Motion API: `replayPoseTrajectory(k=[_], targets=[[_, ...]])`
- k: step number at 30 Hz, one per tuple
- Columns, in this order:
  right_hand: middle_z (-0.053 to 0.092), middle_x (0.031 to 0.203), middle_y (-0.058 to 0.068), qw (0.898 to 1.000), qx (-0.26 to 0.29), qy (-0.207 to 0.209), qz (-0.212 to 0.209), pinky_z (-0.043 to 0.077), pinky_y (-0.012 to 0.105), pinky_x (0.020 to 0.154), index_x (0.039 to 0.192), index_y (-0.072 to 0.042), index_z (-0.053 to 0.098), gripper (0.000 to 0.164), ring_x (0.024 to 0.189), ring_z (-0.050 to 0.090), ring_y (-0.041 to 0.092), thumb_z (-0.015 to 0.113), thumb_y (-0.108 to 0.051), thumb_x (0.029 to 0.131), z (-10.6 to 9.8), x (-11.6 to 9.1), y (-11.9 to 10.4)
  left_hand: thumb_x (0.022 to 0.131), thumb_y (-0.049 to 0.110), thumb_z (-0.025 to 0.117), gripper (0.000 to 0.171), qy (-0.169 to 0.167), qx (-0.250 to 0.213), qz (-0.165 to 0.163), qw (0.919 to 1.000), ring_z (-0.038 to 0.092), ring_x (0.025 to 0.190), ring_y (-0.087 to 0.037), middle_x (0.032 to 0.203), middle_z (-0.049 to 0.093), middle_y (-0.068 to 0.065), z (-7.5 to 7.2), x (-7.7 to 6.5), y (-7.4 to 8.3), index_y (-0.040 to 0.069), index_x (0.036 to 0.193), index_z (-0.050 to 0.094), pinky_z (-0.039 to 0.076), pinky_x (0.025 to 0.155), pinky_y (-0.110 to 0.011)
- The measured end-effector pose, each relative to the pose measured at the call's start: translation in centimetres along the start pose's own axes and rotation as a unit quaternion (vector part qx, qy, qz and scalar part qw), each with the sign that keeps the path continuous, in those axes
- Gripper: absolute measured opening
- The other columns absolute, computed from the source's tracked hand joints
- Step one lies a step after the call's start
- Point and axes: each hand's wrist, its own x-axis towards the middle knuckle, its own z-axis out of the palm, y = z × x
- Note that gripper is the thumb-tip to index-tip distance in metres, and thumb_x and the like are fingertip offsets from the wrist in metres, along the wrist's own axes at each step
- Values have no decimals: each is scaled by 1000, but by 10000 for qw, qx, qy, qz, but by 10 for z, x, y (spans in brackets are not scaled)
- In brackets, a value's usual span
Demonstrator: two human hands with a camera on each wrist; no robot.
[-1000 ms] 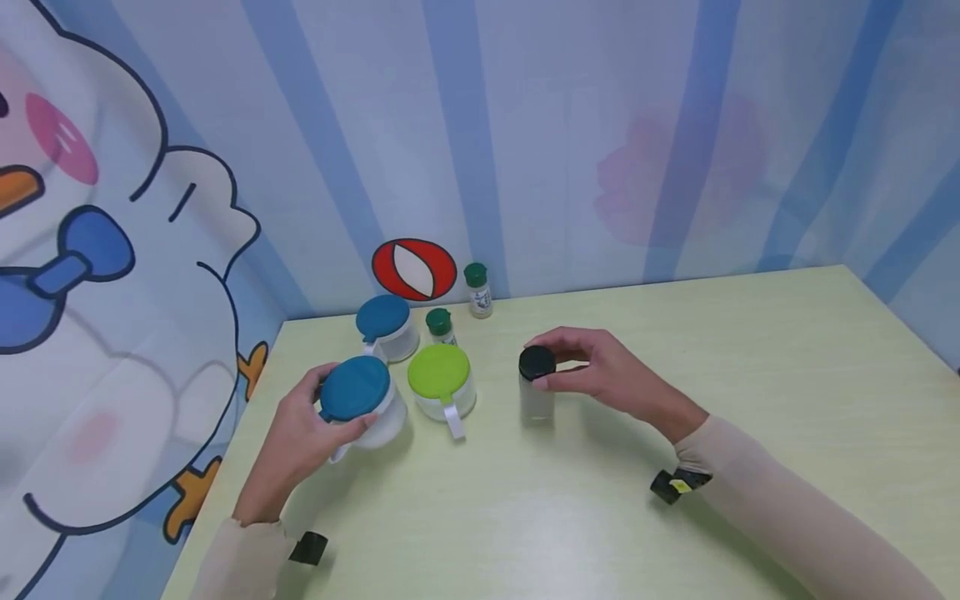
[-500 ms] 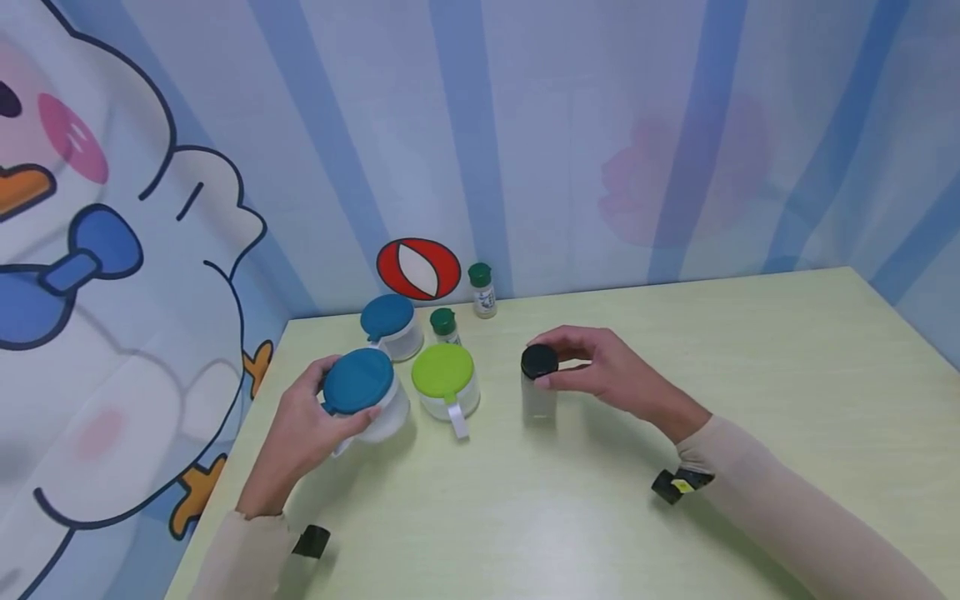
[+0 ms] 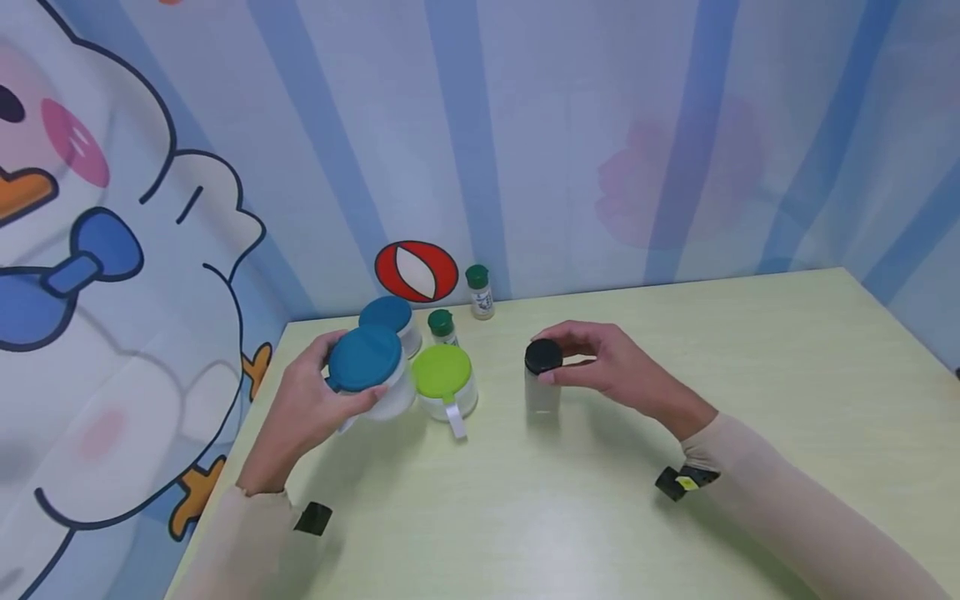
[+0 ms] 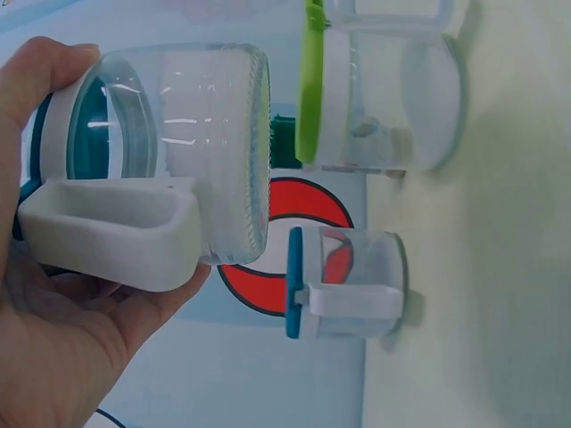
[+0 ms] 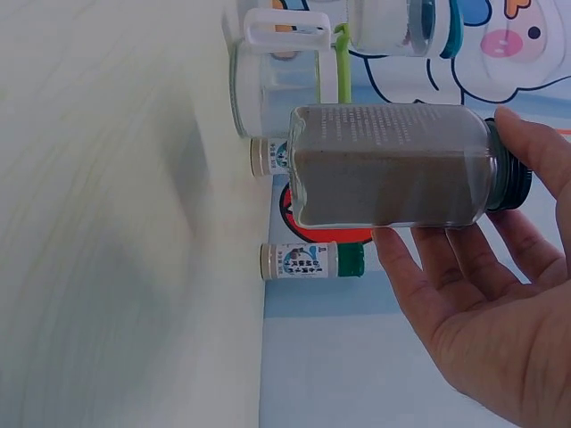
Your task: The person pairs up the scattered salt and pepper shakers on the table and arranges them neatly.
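My left hand (image 3: 311,400) grips a clear jar with a blue lid (image 3: 365,358) and a white handle, its fingers and thumb round the lid end. In the left wrist view this glass jar (image 4: 178,152) is off the table. My right hand (image 3: 611,362) holds a square glass spice bottle with a black cap (image 3: 543,357) between thumb and fingers. Brownish-grey powder partly fills that bottle (image 5: 384,183), which is held above the table in the right wrist view. A green-lidded jar (image 3: 442,372) stands between the two hands, its handle toward me.
Behind the held jar stands another blue-lidded jar (image 3: 388,315), partly covered. Two small green-capped shakers, one nearer (image 3: 442,325) and one by the wall (image 3: 480,292), are at the back. The pale table (image 3: 712,358) meets a printed wall (image 3: 555,150) behind and at left.
My left hand has lifted the blue-lidded jar higher and slightly away from me, so it now overlaps the rear jar. The right hand has raised the spice bottle slightly.
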Motion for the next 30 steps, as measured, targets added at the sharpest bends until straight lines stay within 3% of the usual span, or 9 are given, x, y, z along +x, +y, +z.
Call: replayPoseTrajectory(k=[10,17,30], targets=[[68,123,0,9998,-89,124,104,56,39,93,126,-25,67,43,116,64,23,83,-28,86,-14,-9,-3,84,31,83,83,-60,-46,537,9985,50,130,-42,146,50,-20,2,13,28,0,148,41,51,99,-61],[68,124,2,9995,-150,205,186,57,35,92,128,-24,67,44,116,64,23,82,-29,87,-26,-20,-2,83,30,84,83,-172,-162,805,9965,51,130,-41,145,51,-19,13,20,41,1,148,42,53,97,-59],[66,126,2,9980,-384,423,265,57,32,93,131,-24,65,45,118,64,22,80,-29,89,-52,-44,-1,79,32,86,86,-416,-414,966,9936,50,130,-36,144,52,-14,36,28,69,5,148,43,55,96,-55]])
